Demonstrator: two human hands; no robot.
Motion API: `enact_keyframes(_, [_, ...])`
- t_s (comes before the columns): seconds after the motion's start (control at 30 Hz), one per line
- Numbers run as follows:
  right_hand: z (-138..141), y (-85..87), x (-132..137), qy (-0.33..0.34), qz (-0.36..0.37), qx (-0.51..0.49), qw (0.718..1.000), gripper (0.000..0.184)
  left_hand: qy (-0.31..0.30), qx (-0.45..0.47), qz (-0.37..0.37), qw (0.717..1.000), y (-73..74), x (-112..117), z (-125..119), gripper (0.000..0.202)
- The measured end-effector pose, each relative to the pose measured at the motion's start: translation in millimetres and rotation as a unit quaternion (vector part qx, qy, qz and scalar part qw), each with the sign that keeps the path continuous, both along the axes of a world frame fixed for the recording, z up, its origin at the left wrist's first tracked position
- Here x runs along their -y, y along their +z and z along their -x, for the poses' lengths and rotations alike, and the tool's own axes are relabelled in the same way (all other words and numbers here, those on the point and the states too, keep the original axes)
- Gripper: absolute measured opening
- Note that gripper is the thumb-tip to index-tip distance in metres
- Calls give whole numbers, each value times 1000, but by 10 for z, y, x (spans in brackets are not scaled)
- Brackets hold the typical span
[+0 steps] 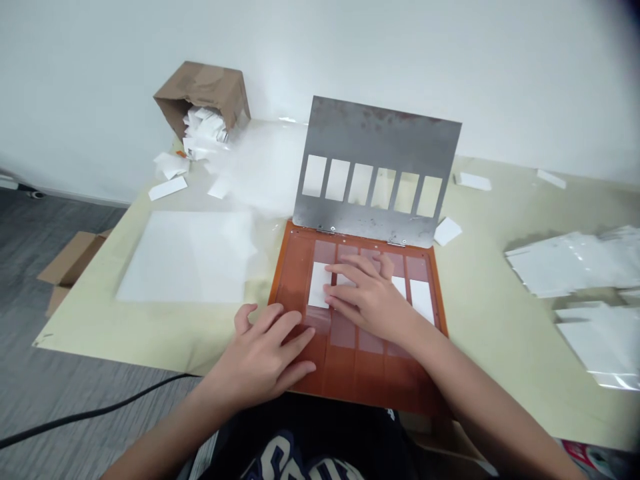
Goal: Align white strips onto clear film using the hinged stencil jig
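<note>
We work at a yellow table [480, 280] over an orange board [367, 380].
The metal lid [385, 141] stands raised at the board's far side; our left hand [267, 353] is at the near left edge, fingers spread; our right hand [370, 297] touches the leftmost white card [319, 285] on the board, but we cannot tell whether it pinches.

The bare left forearm [173, 423] slants up from the lower left to the left grip [261, 360], back of the hand uppermost, fingers loosely bent and spread, thumb held apart below the index finger. The bare right forearm [483, 393] angles in from the lower right; its right grip [373, 295] is palm down, fingers reaching leftward, thumb near the index finger, the last two fingers more curled.
</note>
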State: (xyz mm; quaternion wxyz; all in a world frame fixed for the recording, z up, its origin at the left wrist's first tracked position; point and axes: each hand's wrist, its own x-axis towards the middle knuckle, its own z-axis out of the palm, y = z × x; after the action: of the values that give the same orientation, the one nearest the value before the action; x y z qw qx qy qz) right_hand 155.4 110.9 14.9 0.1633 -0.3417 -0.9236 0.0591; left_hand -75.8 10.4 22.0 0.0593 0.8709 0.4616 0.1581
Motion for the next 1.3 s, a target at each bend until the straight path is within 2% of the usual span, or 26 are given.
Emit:
enact_keyframes(0.17, [-43, 18, -9, 7, 31, -5, 999, 32, 12, -49, 7, 999, 15, -59, -87, 44])
enact_keyframes(0.3, [-47, 16, 2, 18, 30, -7, 999, 31, 46, -83, 23, 995, 33, -123, -165, 49])
enact_keyframes(0.73, [40, -99, -11, -9, -79, -18, 997, 18, 114, -152, 34, 981, 46, -126, -278, 53])
enact_keyframes(0.97, [48, -88, 1, -11, -85, 2, 996, 31, 124, -170, 35, 977, 54, -119, -336, 56])
enact_keyframes(1.3, [51, -101, -10, -7, -99, -3, 995, 30, 147, -166, 43, 974, 74, -99, -366, 55])
